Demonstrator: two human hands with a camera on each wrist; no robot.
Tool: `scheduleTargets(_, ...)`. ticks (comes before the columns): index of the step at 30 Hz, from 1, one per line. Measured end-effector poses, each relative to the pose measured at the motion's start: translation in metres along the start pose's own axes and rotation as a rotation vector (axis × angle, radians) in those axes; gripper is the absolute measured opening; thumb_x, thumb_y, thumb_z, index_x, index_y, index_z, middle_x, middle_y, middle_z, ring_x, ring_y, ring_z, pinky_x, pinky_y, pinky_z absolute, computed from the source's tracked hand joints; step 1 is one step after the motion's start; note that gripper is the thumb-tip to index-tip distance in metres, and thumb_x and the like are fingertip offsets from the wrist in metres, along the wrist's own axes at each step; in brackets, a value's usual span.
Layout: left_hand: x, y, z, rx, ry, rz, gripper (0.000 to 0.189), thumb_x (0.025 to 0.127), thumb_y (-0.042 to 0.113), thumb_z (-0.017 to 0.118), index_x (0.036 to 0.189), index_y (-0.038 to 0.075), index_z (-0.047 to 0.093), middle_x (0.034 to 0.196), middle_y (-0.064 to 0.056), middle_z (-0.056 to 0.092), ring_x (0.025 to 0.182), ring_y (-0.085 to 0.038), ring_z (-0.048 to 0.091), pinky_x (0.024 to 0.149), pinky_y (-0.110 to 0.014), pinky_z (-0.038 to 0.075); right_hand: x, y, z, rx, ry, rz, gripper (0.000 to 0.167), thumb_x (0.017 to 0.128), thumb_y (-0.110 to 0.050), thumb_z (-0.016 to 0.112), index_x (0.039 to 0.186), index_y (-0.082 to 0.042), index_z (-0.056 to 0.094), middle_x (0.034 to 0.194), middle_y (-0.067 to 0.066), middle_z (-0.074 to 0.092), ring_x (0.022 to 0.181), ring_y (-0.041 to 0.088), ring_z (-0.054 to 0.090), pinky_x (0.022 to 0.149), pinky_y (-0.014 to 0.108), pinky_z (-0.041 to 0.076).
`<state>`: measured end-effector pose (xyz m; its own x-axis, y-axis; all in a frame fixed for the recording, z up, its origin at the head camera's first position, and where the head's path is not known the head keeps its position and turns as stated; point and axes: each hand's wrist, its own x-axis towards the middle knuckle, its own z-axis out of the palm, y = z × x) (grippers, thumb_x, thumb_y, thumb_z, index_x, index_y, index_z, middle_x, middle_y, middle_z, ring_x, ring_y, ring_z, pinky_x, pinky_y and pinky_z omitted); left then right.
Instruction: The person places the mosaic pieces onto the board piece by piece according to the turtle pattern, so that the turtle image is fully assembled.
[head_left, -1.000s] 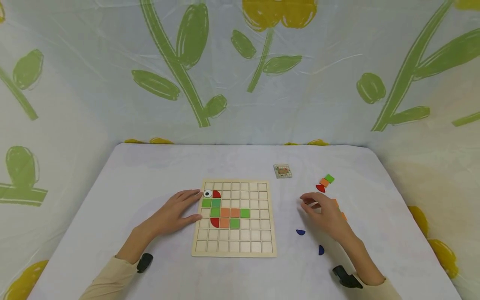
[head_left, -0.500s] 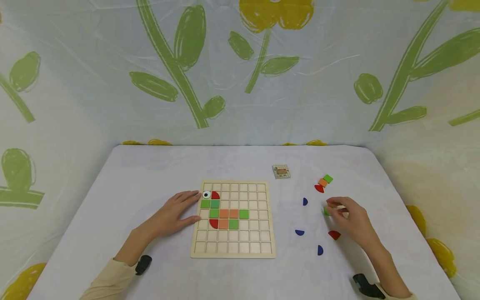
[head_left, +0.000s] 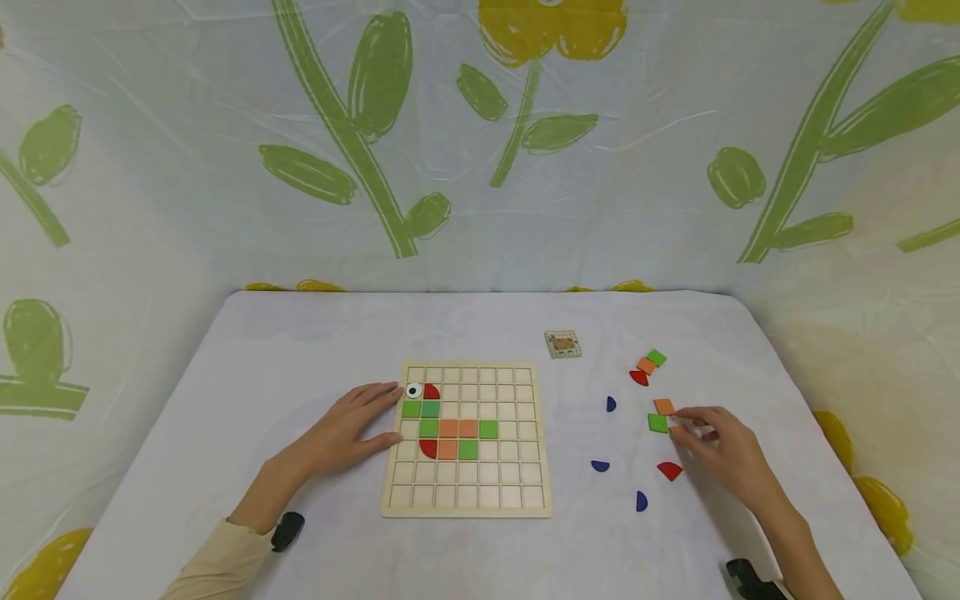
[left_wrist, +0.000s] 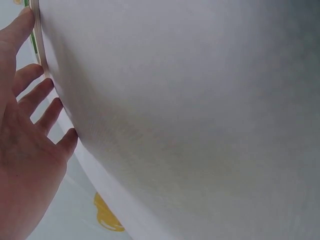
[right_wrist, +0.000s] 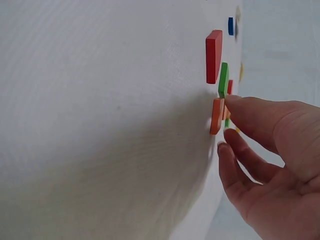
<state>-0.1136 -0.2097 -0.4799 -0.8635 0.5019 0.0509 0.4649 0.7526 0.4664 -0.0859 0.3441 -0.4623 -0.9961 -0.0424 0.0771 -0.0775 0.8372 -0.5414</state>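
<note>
My left hand (head_left: 347, 427) rests at the left edge of the wooden grid board (head_left: 519, 496), fingers spread and fingertips at the rim. On the board, green, orange and red tiles and an eye tile (head_left: 413, 390) fill several squares. My right hand (head_left: 723, 450) is low over the table at right, thumb and index finger apart. The thumb tip covers part of an orange tile (right_wrist: 216, 116), which lies close in front of the fingertips in the right wrist view. Beside it lie a green tile (head_left: 657, 423) and another orange tile (head_left: 663, 407), near the index fingertip.
A red quarter-round tile (head_left: 670, 471) lies below the right hand. Three blue half-round tiles (head_left: 600, 466) are scattered between board and hand. Farther back are a small pattern card (head_left: 563, 343) and a row of green, orange and red tiles (head_left: 646, 365).
My right hand has let go of a blue half-round tile, now lying right of the board, and moved right and slightly toward me, uncovering tiles. The left hand stays put.
</note>
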Motion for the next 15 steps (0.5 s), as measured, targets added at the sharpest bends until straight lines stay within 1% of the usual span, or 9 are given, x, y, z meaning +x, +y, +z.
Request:
scheduleTargets(2, 0.0003, 0.0002, 0.0000, -0.005, -0.003, -0.002, 0.072, 0.096, 0.040, 0.073, 0.155, 0.008, 0.047, 0.157, -0.013, 0.046, 0.143, -0.037, 0.041, 0.114, -0.059, 0.037, -0.0003, 0.0016, 0.0002, 0.003, -0.018, -0.004, 0.034, 0.090, -0.009, 0.080, 0.120, 0.004, 0.069, 0.112, 0.019, 0.066, 0.096, 0.033, 0.064, 0.069, 0.012, 0.050)
scheduleTargets(6, 0.0003, 0.0001, 0.0005, 0.002, -0.006, -0.007, 0.072, 0.096, 0.041, 0.073, 0.155, 0.008, 0.047, 0.157, -0.012, 0.046, 0.143, -0.037, 0.040, 0.114, -0.058, 0.038, -0.0008, 0.0036, 0.0001, 0.006, -0.051, -0.009, 0.033, 0.091, -0.006, 0.078, 0.121, 0.004, 0.068, 0.109, 0.016, 0.067, 0.095, 0.031, 0.065, 0.070, 0.012, 0.051)
scheduleTargets(10, 0.0002, 0.0004, 0.0007, 0.005, -0.003, -0.005, 0.072, 0.096, 0.041, 0.073, 0.155, 0.009, 0.047, 0.157, -0.012, 0.046, 0.143, -0.037, 0.041, 0.114, -0.058, 0.038, -0.0014, 0.0044, 0.0000, 0.007, -0.050, -0.021, 0.031, 0.091, -0.006, 0.078, 0.119, 0.003, 0.070, 0.108, 0.015, 0.068, 0.095, 0.031, 0.066, 0.072, 0.011, 0.050)
scheduleTargets(15, -0.0001, 0.0013, -0.0005, -0.003, 0.004, 0.000, 0.072, 0.096, 0.039, 0.074, 0.154, 0.007, 0.048, 0.157, -0.014, 0.046, 0.143, -0.039, 0.041, 0.113, -0.059, 0.038, -0.0016, 0.0049, 0.0005, 0.012, -0.040, -0.021, 0.024, 0.091, -0.008, 0.079, 0.112, 0.001, 0.072, 0.102, 0.010, 0.067, 0.092, 0.028, 0.065, 0.072, 0.010, 0.050)
